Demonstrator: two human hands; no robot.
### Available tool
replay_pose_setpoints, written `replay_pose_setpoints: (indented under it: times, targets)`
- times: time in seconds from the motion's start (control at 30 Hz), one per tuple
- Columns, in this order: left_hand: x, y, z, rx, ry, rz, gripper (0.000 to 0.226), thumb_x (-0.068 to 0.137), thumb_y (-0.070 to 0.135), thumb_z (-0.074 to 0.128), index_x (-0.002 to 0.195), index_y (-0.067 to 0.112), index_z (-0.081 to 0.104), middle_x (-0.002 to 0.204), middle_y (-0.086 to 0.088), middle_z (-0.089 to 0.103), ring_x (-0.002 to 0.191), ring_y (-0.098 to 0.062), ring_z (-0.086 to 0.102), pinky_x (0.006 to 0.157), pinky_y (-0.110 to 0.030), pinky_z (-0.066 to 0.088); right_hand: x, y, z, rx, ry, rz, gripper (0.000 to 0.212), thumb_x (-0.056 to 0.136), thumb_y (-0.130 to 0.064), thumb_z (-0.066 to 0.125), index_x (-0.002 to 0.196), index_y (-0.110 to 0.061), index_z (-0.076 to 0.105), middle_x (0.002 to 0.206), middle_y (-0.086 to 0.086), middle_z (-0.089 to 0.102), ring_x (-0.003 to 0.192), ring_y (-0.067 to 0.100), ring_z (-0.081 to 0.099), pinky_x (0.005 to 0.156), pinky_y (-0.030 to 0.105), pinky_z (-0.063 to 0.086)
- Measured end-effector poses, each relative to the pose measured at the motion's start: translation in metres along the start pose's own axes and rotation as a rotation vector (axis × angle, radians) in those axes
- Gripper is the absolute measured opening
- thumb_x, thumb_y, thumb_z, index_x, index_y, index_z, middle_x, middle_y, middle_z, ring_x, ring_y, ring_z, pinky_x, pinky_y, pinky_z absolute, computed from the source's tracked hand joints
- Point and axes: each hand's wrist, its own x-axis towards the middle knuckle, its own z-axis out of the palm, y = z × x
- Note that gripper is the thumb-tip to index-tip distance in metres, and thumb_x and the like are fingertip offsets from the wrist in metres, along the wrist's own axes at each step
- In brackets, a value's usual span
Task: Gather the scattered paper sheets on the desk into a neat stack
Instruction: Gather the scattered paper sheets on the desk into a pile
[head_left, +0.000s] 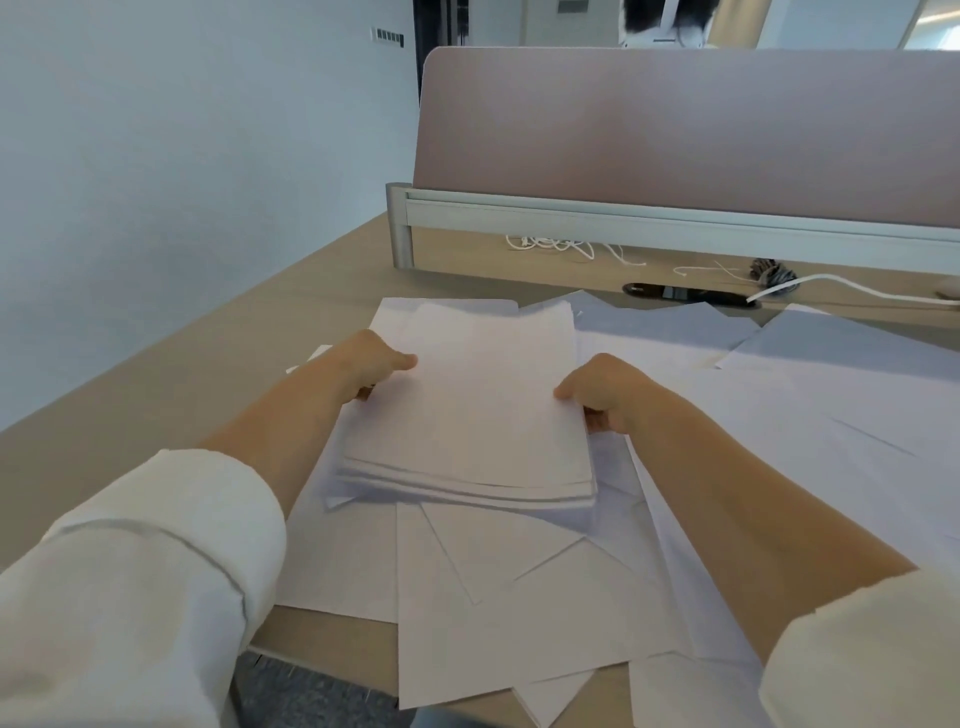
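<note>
Between the hands, left (382, 364) and right (605, 397) clamped on its sides, a thick white paper stack (478, 405), edges uneven.

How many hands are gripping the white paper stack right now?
2: left hand on the white paper stack's left edge, right hand on its right edge.

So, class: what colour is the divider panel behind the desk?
Dusty pink divider panel, clearest in the head view.

Stack (467, 405) atop loose sheets (498, 597) on desk (156, 374); divider (675, 130) behind.
</note>
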Motion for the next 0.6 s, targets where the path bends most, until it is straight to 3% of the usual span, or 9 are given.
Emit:
replay_pose_setpoints:
  times: [0.13, 0.23, 0.33, 0.47, 0.53, 0.6]
  targets:
    - [-0.006, 0.002, 0.005, 0.220, 0.007, 0.063, 0.058, 0.087, 0.036, 0.064, 0.130, 0.000, 0.048, 0.122, -0.019, 0.057, 0.084, -0.031, 0.052, 0.081, -0.035, 0.045, -0.004, -0.004, 0.000, -0.104, 0.094, -0.005, 0.008, 0.092, -0.009, 0.052, 0.098, -0.004, 0.050, 0.111, 0.020, 0.056, 0.090, 0.028, 0.052, 0.093, 0.039, 0.050]
    - [-0.010, 0.004, 0.006, 0.289, 0.021, 0.058, 0.060, 0.085, 0.035, 0.066, 0.129, -0.003, 0.048, 0.116, -0.019, 0.060, 0.083, -0.030, 0.053, 0.079, -0.034, 0.045, -0.009, -0.006, -0.002, -0.117, 0.123, -0.014, 0.012, 0.090, -0.011, 0.054, 0.097, -0.005, 0.047, 0.102, 0.015, 0.047, 0.091, 0.028, 0.048, 0.093, 0.040, 0.051]
    - [-0.012, 0.002, 0.002, 0.178, -0.009, 0.026, 0.052, 0.082, 0.035, 0.070, 0.116, -0.002, 0.054, 0.100, -0.014, 0.055, 0.083, -0.028, 0.052, 0.086, -0.039, 0.050, -0.016, -0.006, -0.005, 0.030, 0.086, 0.019, 0.014, 0.088, -0.007, 0.058, 0.098, -0.005, 0.049, 0.107, 0.017, 0.053, 0.093, 0.028, 0.055, 0.069, 0.033, 0.052]
    - [-0.010, 0.000, -0.002, 0.021, -0.020, -0.037, 0.054, 0.077, 0.032, 0.075, 0.111, -0.004, 0.055, 0.076, -0.009, 0.047, 0.074, -0.026, 0.048, 0.077, -0.036, 0.045, -0.022, -0.003, -0.007, 0.159, 0.030, 0.026, 0.013, 0.090, -0.001, 0.057, 0.100, -0.002, 0.049, 0.094, 0.013, 0.055, 0.076, 0.024, 0.059, 0.063, 0.033, 0.049]
    - [-0.010, 0.001, -0.002, -0.023, -0.042, -0.062, 0.049, 0.078, 0.033, 0.075, 0.109, 0.001, 0.054, 0.085, -0.011, 0.054, 0.079, -0.027, 0.055, 0.081, -0.034, 0.047, -0.022, -0.001, -0.007, 0.166, 0.011, 0.022, 0.013, 0.090, -0.002, 0.057, 0.101, -0.003, 0.050, 0.097, 0.013, 0.056, 0.082, 0.025, 0.059, 0.059, 0.031, 0.049]
    - [-0.013, 0.003, -0.001, -0.069, -0.076, -0.088, 0.055, 0.078, 0.036, 0.074, 0.117, 0.004, 0.051, 0.109, -0.014, 0.060, 0.097, -0.033, 0.061, 0.091, -0.042, 0.050, -0.021, 0.004, -0.008, 0.177, 0.001, 0.019, 0.013, 0.090, -0.004, 0.057, 0.101, -0.003, 0.050, 0.096, 0.013, 0.057, 0.079, 0.023, 0.059, 0.053, 0.029, 0.047]
